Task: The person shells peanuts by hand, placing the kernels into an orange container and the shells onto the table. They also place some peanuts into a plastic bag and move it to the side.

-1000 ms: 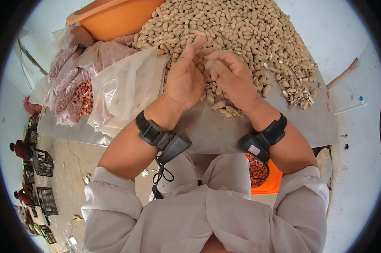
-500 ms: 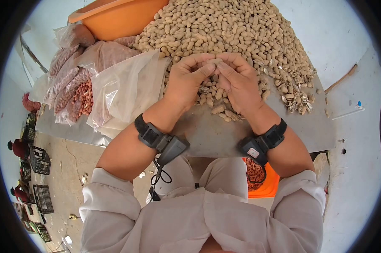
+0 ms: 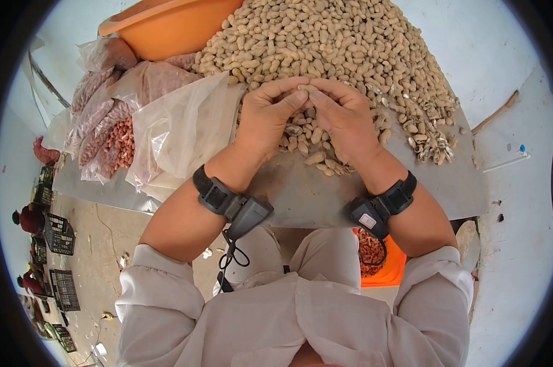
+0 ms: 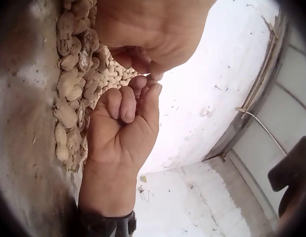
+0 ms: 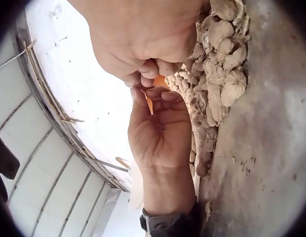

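Note:
My left hand (image 3: 261, 119) and right hand (image 3: 353, 122) meet fingertip to fingertip over the near edge of a big heap of unshelled peanuts (image 3: 331, 43). Between the thumbs and forefingers of both, a small peanut (image 3: 308, 88) is pinched, mostly covered by the fingertips. In the left wrist view, the right hand's thumb (image 4: 152, 101) reaches up to the left fingertips, its other fingers curled in. Below the joined hands lie loose peanuts and some broken shells (image 3: 295, 130) on the grey tabletop (image 3: 307, 196).
To the left are clear bags of reddish kernels (image 3: 120, 144) and flat plastic bags (image 3: 181, 125). An orange basin (image 3: 166, 30) stands at the back left. Opened shells (image 3: 432, 144) lie at the heap's right edge. Below the table, an orange container (image 3: 389, 269) holds reddish kernels.
A second ago the left hand was spread with its palm turned up beside the curled right hand. Both then came together at the fingertips on a peanut, and now hold it slightly lower.

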Motion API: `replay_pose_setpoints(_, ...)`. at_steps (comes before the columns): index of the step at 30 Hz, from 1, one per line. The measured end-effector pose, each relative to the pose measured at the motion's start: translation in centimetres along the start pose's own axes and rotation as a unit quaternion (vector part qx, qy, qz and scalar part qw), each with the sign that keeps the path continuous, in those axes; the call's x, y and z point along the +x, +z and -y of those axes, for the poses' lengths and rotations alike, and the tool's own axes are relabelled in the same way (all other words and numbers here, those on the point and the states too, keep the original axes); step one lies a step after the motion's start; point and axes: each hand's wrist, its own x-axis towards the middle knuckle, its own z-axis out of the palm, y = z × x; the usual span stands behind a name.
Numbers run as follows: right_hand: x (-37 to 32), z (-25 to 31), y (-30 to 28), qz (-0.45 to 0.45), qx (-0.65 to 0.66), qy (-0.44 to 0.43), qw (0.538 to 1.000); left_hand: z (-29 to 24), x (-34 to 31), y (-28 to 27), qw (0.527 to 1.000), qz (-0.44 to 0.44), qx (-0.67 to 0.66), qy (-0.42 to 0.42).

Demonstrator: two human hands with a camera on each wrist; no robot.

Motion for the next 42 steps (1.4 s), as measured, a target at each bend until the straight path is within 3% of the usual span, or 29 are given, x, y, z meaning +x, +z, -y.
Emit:
replay_pose_setpoints(12,-0.4,0.1,0.7,-0.037,-0.124,0.006,0.992,-0.2,-0.2,0.6,0.989,-0.007,0.139,0.058)
replay_pose_setpoints(22,-0.3,-0.5,1.2,-0.072,-0.2,-0.012,0.977,0.5,-0.3,0.7,0.995,-0.063,0.075,0.014)
replay_pose_setpoints(25,-0.3,-0.8,1.1,-0.073,-0.142,-0.008,0.987,0.6,-0.3,0.7,0.996,-0.058,0.061,0.013)
replay_pose_setpoints(31,-0.5,-0.6,1.8,-0.094,0.095,0.053,0.99,1.1,-0.1,0.9,0.997,-0.045,0.06,0.023)
replay_pose_setpoints(37,-0.3,-1.7,1.2,-0.06,0.172,0.056,0.982,1.4,-0.1,0.8,0.993,-0.034,0.099,0.053)
replay_pose_setpoints(42,-0.4,-1.5,1.8,-0.098,0.202,0.049,0.973,1.3,-0.4,1.4,0.987,-0.048,0.141,0.065)
